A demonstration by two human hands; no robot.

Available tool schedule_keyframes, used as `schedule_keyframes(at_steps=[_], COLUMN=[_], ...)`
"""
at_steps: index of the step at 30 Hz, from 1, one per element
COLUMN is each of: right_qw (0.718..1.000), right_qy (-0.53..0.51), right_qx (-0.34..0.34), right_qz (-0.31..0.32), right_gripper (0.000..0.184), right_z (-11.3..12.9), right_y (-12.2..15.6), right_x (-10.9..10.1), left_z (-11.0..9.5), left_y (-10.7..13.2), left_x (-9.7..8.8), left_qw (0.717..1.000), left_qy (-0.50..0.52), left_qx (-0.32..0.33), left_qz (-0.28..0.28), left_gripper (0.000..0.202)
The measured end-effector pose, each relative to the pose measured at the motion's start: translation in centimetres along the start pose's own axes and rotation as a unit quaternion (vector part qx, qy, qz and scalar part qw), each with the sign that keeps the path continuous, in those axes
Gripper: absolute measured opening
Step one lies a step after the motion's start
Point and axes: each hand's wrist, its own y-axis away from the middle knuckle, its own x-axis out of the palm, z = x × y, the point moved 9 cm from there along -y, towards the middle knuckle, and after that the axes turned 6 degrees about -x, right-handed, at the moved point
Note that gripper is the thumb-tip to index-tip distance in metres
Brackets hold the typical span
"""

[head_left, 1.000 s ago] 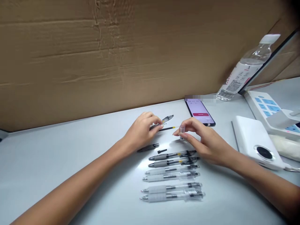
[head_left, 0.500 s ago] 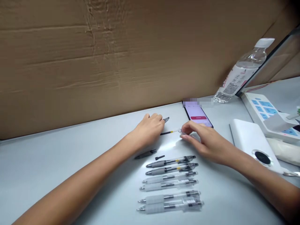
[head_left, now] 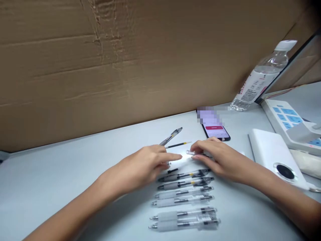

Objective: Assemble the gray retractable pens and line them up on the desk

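Note:
My left hand [head_left: 147, 164] lies low over the table with its forefinger stretched out toward a small clear pen part [head_left: 190, 152]. My right hand [head_left: 215, 158] pinches that clear part between its fingertips, just above the table. Behind the hands lie a pen barrel with a grey grip [head_left: 172, 136] and a thin black refill with a yellow end [head_left: 178, 144]. A short black piece [head_left: 173, 170] lies under my left fingers. Several assembled pens [head_left: 184, 195] lie in a row in front of my hands.
A cardboard wall [head_left: 140, 60] stands along the back of the pale table [head_left: 50, 187]. A phone with a lit screen [head_left: 215, 129], a tilted water bottle [head_left: 260, 78], a white power bank [head_left: 274, 155] and a white device with blue keys [head_left: 286, 117] are at the right.
My left hand let go of the pen barrel and drew back toward me, forefinger now pointing right. My right hand came nearer too, still pinching the clear part.

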Motion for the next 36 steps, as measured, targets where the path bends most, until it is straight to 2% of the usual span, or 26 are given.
schedule_keyframes(at_steps=[3,5,12,18,25,36], right_qw=[0.999,0.998,0.999,0.998,0.997,0.997], right_qy=[0.017,0.027,0.007,-0.003,-0.011,-0.037], right_qx=[-0.046,-0.054,-0.042,-0.052,-0.063,-0.047], right_qz=[0.003,0.006,0.030,0.047,0.049,0.053], right_gripper=[0.015,0.015,0.016,0.016,0.015,0.018], right_z=[0.7,0.8,0.5,0.6,0.7,0.4], right_y=[-0.1,-0.2,-0.3,-0.3,-0.4,-0.4], right_x=[0.3,0.6,1.8,2.1,2.5,2.4], left_z=[-0.5,-0.6,-0.9,-1.0,-2.1,-0.8], left_y=[0.3,0.2,0.5,0.4,0.5,0.1], left_x=[1.7,2.2,2.3,2.7,3.4,3.1], left_qw=[0.994,0.990,0.989,0.991,0.981,0.988], left_qy=[-0.083,-0.110,-0.130,-0.106,-0.178,-0.148], left_qx=[-0.023,-0.034,-0.009,0.007,0.060,0.023], left_qz=[0.069,0.085,0.068,0.079,0.046,0.025], left_gripper=[0.023,0.022,0.021,0.018,0.020,0.015])
